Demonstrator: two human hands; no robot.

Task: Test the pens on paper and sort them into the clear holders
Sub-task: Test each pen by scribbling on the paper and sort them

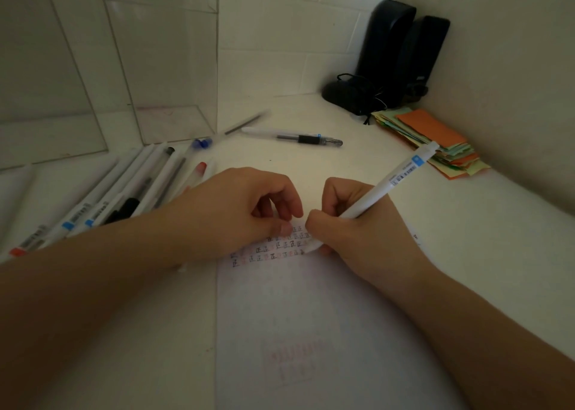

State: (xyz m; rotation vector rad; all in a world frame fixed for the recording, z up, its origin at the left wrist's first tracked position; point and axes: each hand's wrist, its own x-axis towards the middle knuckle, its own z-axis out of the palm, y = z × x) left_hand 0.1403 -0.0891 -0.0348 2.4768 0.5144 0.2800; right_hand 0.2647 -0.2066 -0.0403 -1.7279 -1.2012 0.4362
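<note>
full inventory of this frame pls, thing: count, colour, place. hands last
pen in hand: 1, white with blue label, gripped by the right hand, tip down at the paper
loose pen: 1, white with black grip, lying on the desk beyond the hands
pen row: count unclear, several, white or clear with black, blue and red ends, desk left of the hands
paper: 1 sheet, white, rows of small test marks near its top, under both hands
clear holders: count unclear, transparent, back left
paper slips: 1 stack, orange, green and yellow, back right
dark objects: at least 2, black, back corner
left hand: 1, fingers on the paper
right hand: 1, writing
</note>
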